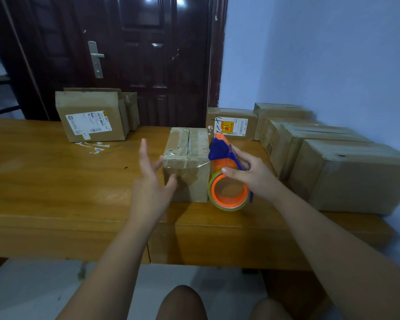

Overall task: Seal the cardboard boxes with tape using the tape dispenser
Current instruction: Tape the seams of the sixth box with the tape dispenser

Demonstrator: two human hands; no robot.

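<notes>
A small cardboard box [189, 158] stands in the middle of the wooden table [56, 181], its top flaps closed and crossed by clear tape. My left hand [149, 185] is spread with straight fingers beside the box's left front corner, its thumb touching the front face. My right hand [247, 174] grips an orange and blue tape dispenser [226, 179] just right of the box. The dispenser's tape roll sits low at the table, and its blue head points up toward the box's top right edge.
An open cardboard box with a white label [90, 116] stands at the back left. A labelled box [231, 123] sits behind the centre box. A row of several closed boxes [333, 162] lines the right side by the blue wall. A dark door stands behind the table.
</notes>
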